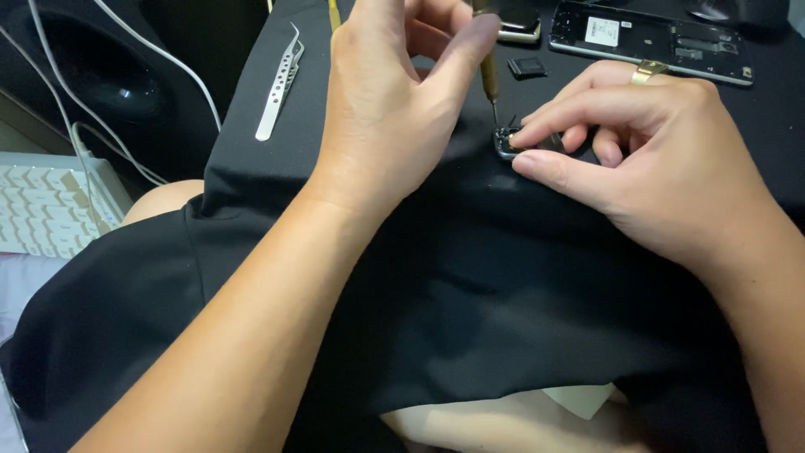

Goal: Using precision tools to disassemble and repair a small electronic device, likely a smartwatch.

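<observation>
Off the left edge of the worktop (470,277), which is draped in black cloth, sits a white keyboard (42,205) with white cables (92,109) trailing past it. On the cloth near the far left corner lies a pair of silver tweezers (279,84), pointing away from the person and well apart from both hands.

Further right, the left hand (394,101) is raised over the cloth with its fingers curled in, thumb and forefinger pinched around the handle of a slim screwdriver (490,80). The tool stands nearly upright, and its fine tip comes down onto a small dark component (508,144) with a metal rim, lying on the cloth toward the far middle of the worktop.

Just right of that, the right hand (662,159) rests low on the cloth. Its thumb and forefinger are closed on the small component, pinning it in place, so most of the part is hidden beneath the fingertips. A gold ring (647,72) shows on one finger.

Along the far edge, beyond the hands, lie a small black square chip (527,67), the corner of a phone (518,25), and, toward the far right corner, an opened phone frame (654,38) with its inner parts exposed.
</observation>
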